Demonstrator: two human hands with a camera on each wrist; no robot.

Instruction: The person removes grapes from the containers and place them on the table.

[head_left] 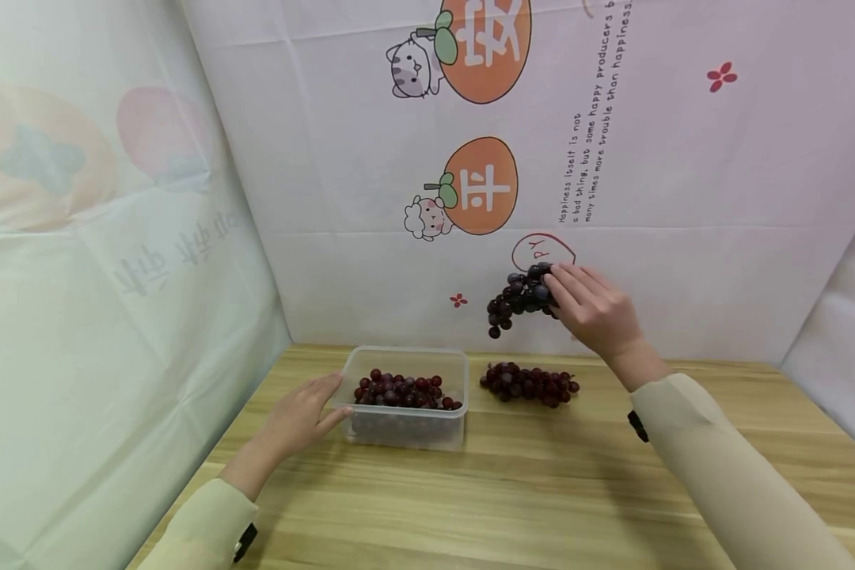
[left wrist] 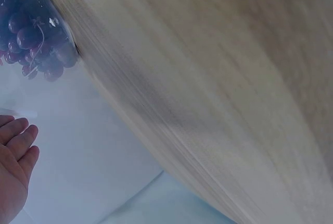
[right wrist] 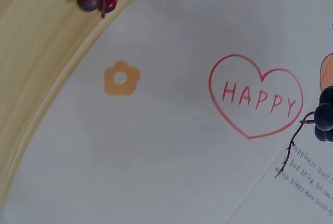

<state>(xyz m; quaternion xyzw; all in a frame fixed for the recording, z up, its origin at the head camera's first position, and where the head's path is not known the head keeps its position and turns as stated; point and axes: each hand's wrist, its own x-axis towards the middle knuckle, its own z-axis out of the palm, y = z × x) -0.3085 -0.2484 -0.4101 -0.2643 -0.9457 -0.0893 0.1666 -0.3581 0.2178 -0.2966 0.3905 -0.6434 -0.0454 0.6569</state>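
Raised over the table's back edge, my right hand (head_left: 594, 309) grips a bunch of black grapes (head_left: 516, 297), which hangs down to the left. The right wrist view catches only some of these black grapes (right wrist: 325, 115) and a bare stem. My left hand (head_left: 302, 416) rests at the left end of a clear plastic container (head_left: 431, 350), its fingers and thumb spread by the rim. Red grapes (head_left: 399, 389) lie inside. In the left wrist view the left hand's fingers (left wrist: 22, 143) look extended, with grapes (left wrist: 28, 36) visible through the plastic wall.
A bunch of red grapes (head_left: 530, 385) lies on the wooden table (head_left: 435, 507), right of the container and below the raised bunch. A white printed cloth (head_left: 349, 174) hangs behind the table. Another white cloth (head_left: 114, 348) closes off the left side.
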